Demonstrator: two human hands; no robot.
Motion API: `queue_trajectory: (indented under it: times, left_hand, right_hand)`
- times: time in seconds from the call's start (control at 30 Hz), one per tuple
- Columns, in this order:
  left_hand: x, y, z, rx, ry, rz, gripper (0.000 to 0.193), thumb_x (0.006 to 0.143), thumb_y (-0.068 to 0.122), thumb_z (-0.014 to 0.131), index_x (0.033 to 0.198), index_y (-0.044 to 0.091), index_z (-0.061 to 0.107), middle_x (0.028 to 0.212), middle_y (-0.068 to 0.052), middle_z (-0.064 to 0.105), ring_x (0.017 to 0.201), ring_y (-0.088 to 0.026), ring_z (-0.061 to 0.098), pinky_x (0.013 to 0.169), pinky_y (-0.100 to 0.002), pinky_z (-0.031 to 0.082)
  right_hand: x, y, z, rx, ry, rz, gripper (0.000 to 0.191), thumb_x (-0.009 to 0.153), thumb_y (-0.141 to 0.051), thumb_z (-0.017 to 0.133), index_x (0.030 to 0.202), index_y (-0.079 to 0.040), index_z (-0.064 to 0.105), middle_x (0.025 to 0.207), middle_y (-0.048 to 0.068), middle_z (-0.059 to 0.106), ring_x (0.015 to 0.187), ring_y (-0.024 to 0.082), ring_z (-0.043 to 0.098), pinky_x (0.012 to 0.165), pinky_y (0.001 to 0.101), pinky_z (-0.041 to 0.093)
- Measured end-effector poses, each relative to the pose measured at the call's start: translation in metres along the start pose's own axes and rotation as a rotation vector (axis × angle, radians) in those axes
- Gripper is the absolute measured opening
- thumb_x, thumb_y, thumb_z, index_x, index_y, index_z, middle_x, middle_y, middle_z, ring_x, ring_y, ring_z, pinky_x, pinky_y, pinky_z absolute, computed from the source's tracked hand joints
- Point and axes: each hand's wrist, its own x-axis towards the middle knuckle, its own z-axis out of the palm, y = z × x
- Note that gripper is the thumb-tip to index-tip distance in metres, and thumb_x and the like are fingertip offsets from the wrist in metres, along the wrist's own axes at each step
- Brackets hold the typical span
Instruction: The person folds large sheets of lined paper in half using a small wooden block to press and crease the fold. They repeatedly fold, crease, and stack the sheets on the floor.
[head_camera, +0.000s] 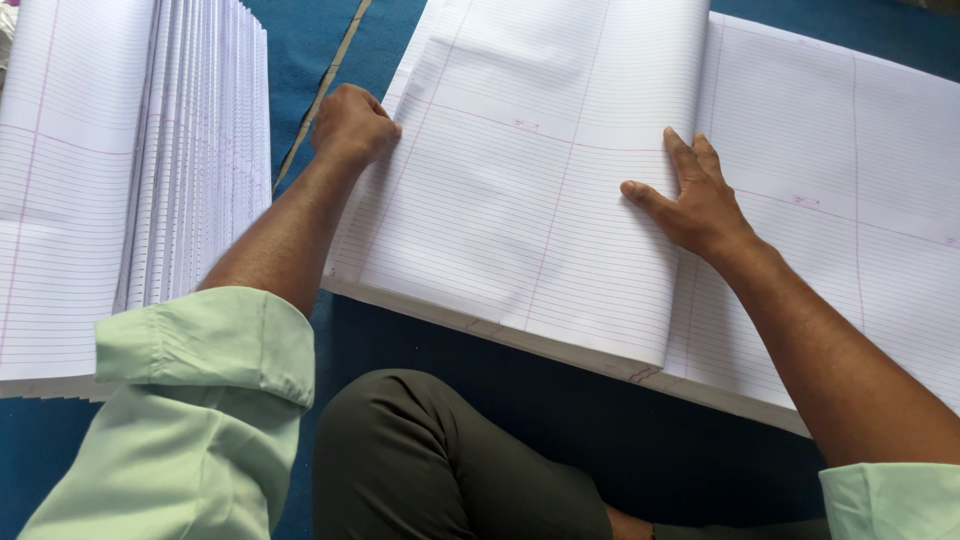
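A large stack of white ruled paper sheets (850, 200) lies on the blue floor in front of me. A bundle of its top sheets (520, 200) is folded over to the left, its curved fold running down the middle. My left hand (352, 124) is closed on the left edge of that folded bundle. My right hand (695, 198) lies flat with fingers spread, pressing on the curved fold. My pale green sleeves and dark trousers show at the bottom.
A second pile of folded ruled sheets (130, 180), fanned at its edges, sits at the left. Blue mat (300, 60) shows between the two piles, with a thin seam line running across it. My bent knee (400, 450) is close to the stack's near edge.
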Motion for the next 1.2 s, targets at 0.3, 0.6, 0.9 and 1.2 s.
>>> queue_trajectory:
  times: [0.3,0.6,0.9,1.2]
  left_hand:
    - [0.002,-0.006,-0.002,-0.073,0.044,-0.007,0.017,0.084,0.028,0.080,0.086,0.011,0.075,0.092,-0.008,0.076,0.083,-0.016,0.072,0.079,-0.038,0.058]
    - [0.000,-0.010,0.003,-0.129,0.095,-0.026,0.006,0.083,0.017,0.078,0.085,0.012,0.076,0.088,-0.009,0.076,0.077,-0.016,0.074,0.073,-0.035,0.061]
    - [-0.002,-0.012,0.004,-0.167,0.149,-0.032,0.019,0.080,0.021,0.081,0.091,0.008,0.071,0.088,-0.013,0.074,0.080,-0.019,0.073,0.075,-0.038,0.060]
    - [-0.005,-0.010,0.000,-0.236,0.092,-0.094,0.015,0.085,0.020,0.078,0.092,0.008,0.074,0.094,-0.012,0.075,0.083,-0.018,0.074,0.080,-0.035,0.062]
  right_hand:
    - [0.000,-0.009,0.000,-0.007,-0.014,0.004,0.098,0.084,-0.067,0.059,0.161,-0.019,0.021,0.166,0.024,0.004,0.150,0.050,0.018,0.113,0.0640,0.035]
    - [-0.003,-0.015,0.005,0.351,0.081,-0.022,0.076,0.100,-0.043,0.043,0.161,-0.008,0.014,0.166,0.023,0.015,0.155,0.038,0.016,0.124,0.0502,0.024]
    - [-0.006,-0.021,0.005,0.416,0.077,-0.014,0.075,0.100,-0.040,0.038,0.160,-0.006,0.009,0.167,0.021,0.012,0.155,0.034,0.013,0.125,0.0463,0.019]
    - [-0.009,-0.026,0.006,0.415,0.023,0.060,0.076,0.100,-0.042,0.032,0.160,-0.007,0.000,0.169,0.017,0.004,0.156,0.031,0.003,0.126,0.0453,0.013]
